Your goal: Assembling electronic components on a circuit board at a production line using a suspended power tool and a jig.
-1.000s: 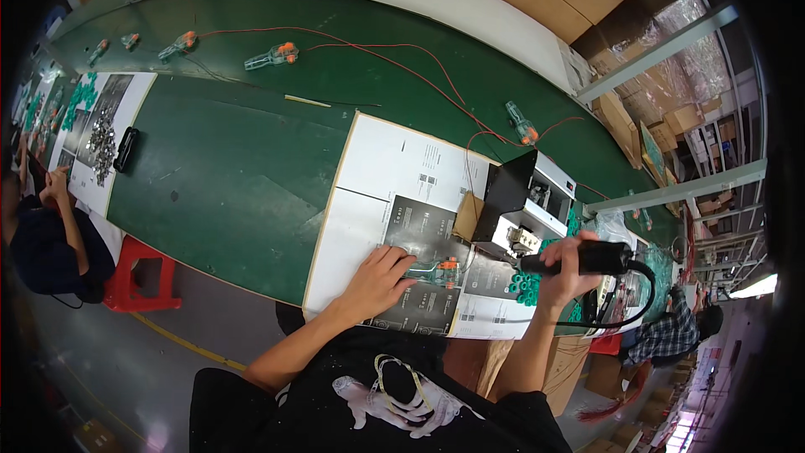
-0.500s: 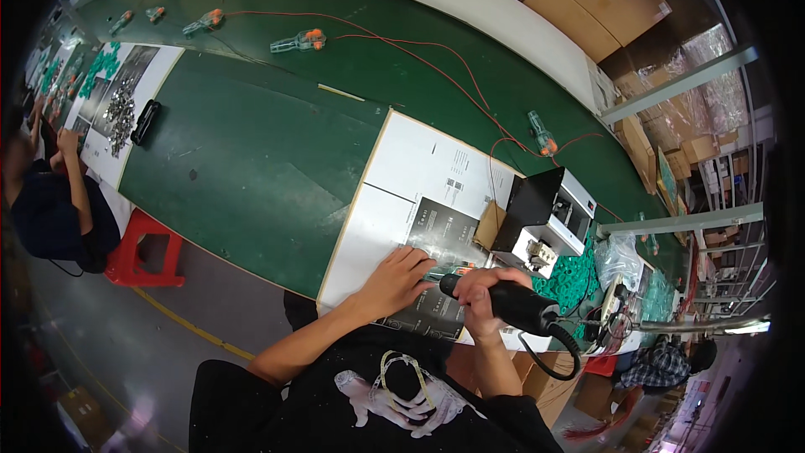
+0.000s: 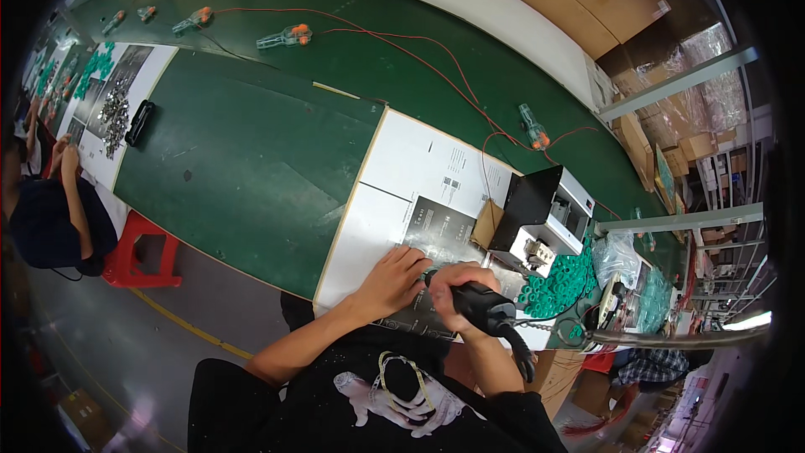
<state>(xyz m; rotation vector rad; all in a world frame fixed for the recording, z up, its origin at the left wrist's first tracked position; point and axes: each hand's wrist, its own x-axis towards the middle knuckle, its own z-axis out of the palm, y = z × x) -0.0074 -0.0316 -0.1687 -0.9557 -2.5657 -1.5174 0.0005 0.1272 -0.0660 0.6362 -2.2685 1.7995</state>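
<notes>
My right hand (image 3: pixel 459 289) grips a black corded electric screwdriver (image 3: pixel 486 306), its tip angled down to the left toward my left fingers. My left hand (image 3: pixel 392 283) lies on the printed sheet (image 3: pixel 369 218), its fingertips curled close together beside that tip. What they hold down is hidden in this view behind the two hands. Just right of the hands stands a black and silver machine (image 3: pixel 545 218) with a metal fitting on its front. A heap of green rings (image 3: pixel 558 283) lies beside it.
Clear-bodied pieces with orange parts (image 3: pixel 295 35) and red wires lie along the green belt (image 3: pixel 352 0). A metal bar (image 3: pixel 679 339) and clear plastic bags (image 3: pixel 616 260) are at the right. Cardboard boxes (image 3: pixel 587 0) stand behind. At far left a person (image 3: pixel 63 218) works beside a red stool (image 3: pixel 144 256).
The screwdriver and my right hand have moved left, closer to my left hand, hiding the clear and orange piece seen there before. Pieces on the belt have shifted slightly left.
</notes>
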